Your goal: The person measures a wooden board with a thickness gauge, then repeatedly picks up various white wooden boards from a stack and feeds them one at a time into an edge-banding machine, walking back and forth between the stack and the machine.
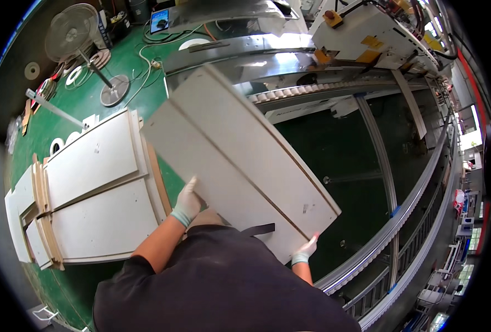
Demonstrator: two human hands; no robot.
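Observation:
A long white board (218, 133) slants in front of me, its far end up and to the left. Thin dark brown lines run along its length; I cannot tell whether these are grooves or joints between boards. At its left edge, my left hand (187, 202), in a whitish glove, is closed on it with the thumb along the side. My right hand (306, 249), gloved too, grips the near right corner with fingertips at the edge. To the left lies a stack of white panels (99, 216), with wooden strips (45, 213) across it.
A roller conveyor (367, 260) curves along the right, with a metal crossbar (381, 149) beside it. A machine with a shiny metal bed (251, 61) stands ahead. On the green floor at far left are a standing fan (71, 33), its round base (114, 90) and rolls of tape (57, 145).

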